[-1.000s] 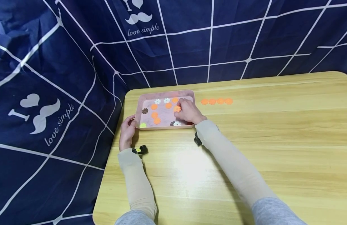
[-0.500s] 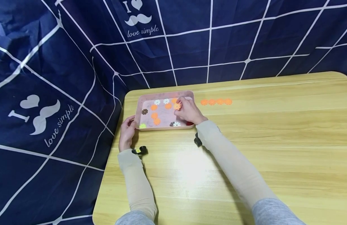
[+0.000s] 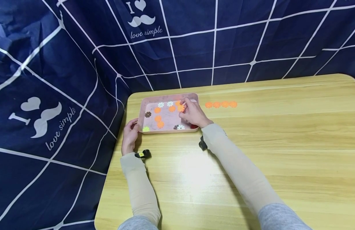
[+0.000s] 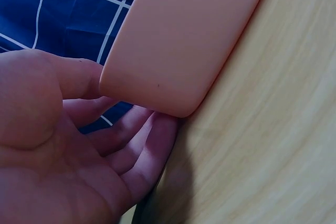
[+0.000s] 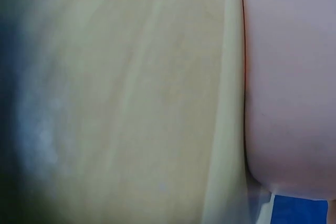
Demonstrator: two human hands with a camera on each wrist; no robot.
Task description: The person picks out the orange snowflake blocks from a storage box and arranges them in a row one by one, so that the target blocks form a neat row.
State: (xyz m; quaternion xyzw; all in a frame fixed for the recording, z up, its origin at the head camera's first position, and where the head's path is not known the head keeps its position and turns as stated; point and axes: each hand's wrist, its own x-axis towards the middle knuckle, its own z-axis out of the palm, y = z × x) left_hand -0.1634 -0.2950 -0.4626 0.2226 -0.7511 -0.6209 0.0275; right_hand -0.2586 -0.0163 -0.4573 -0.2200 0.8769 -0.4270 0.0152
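Note:
A shallow pink tray stands near the table's back left corner, with several notched plastic snowflake discs lying flat inside. My left hand holds its near left corner. In the left wrist view, the thumb is at the rim of the tray wall and the other fingers curl beneath the corner. Over the tray's right side, my right hand pinches an orange snowflake disc between thumb and fingers. The right wrist view shows only the tray's outer wall and blurred tabletop, with the fingers out of sight.
Right of the tray, a row of several orange discs lies on the wooden table. Inside the tray are white discs, a brown disc and a yellow-green disc. A dark blue grid-patterned curtain hangs behind and at the left.
My right hand stays over the same part of the tray, and the orange disc in its fingers has tilted slightly. The left hand has kept its place at the corner.

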